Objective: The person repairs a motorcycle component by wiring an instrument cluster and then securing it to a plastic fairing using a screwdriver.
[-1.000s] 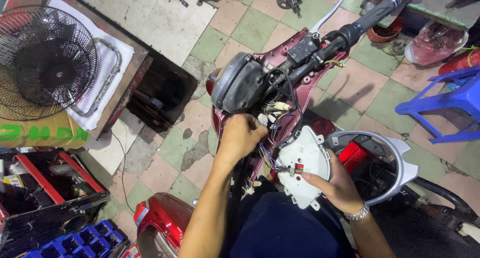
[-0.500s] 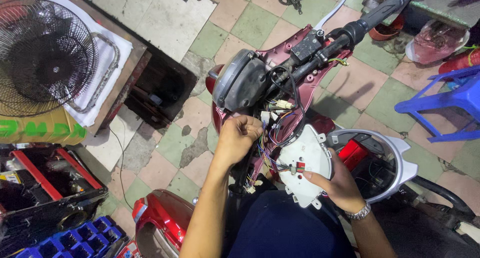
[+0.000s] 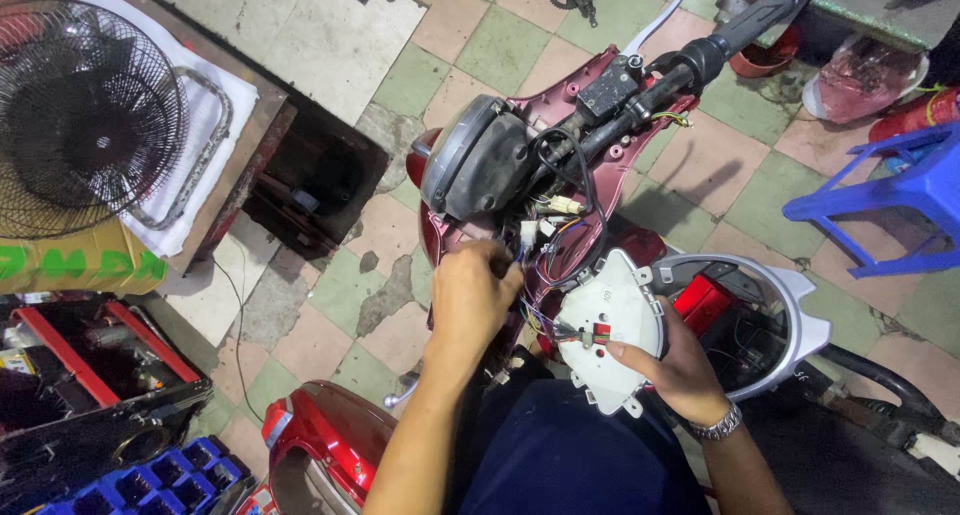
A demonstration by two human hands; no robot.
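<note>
A dark red scooter front (image 3: 560,165) stands below me with its headlight housing (image 3: 470,160) and handlebar (image 3: 700,55) exposed. My left hand (image 3: 472,293) is closed around a bundle of coloured wires (image 3: 540,235) just under the headlight. My right hand (image 3: 675,360) holds the back of a white instrument cluster (image 3: 610,320), thumb near its red connector, with wires running from it to the scooter. A wristwatch sits on that wrist.
A black fan (image 3: 85,115) rests on a cardboard box at the left. A red toolbox (image 3: 90,375) and blue parts tray (image 3: 170,480) lie at lower left. An open floor pit (image 3: 320,180), a blue plastic stool (image 3: 890,205) and a white scooter panel (image 3: 770,320) surround me.
My left hand has shifted slightly down and closed more tightly on the wires. The white cluster stays in my right hand. The view has drifted a little.
</note>
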